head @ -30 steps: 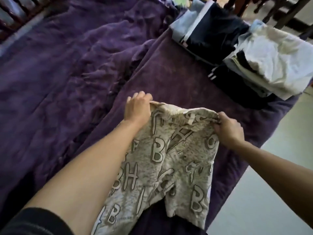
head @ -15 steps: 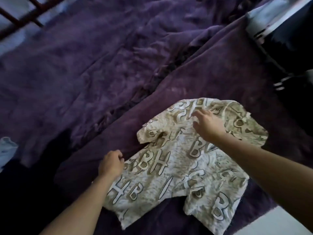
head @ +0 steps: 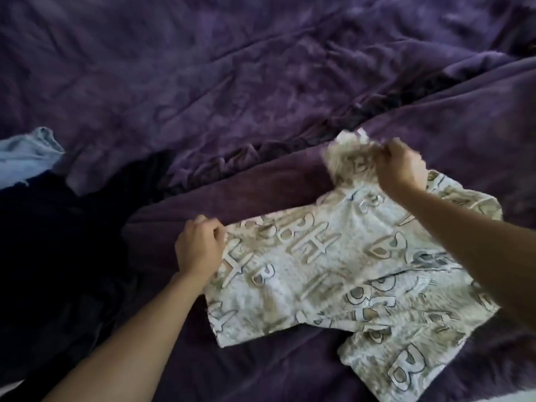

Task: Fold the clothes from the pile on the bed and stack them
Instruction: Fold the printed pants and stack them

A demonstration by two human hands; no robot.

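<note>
Pale blue cloth (head: pixel 26 152) — a crumpled garment, only partly in view — lies at the left edge of the bed. Just below it a dark navy garment (head: pixel 58 256) spreads over the purple plush blanket (head: pixel 232 82), which is rumpled into folds across the far side. Right of the dark garment the left hand (head: pixel 200 250) is curled, its fingers gripping the left edge of a cream T-shirt (head: pixel 333 271) printed with large outlined letters. The cream T-shirt lies mostly flat on the blanket over the right part of the bed, one sleeve pointing toward the near edge. Farther right the right hand (head: pixel 397 166) pinches the garment's far corner — the cloth there is bunched, raised off the blanket and blurred — while the forearm crosses over its right side.
</note>
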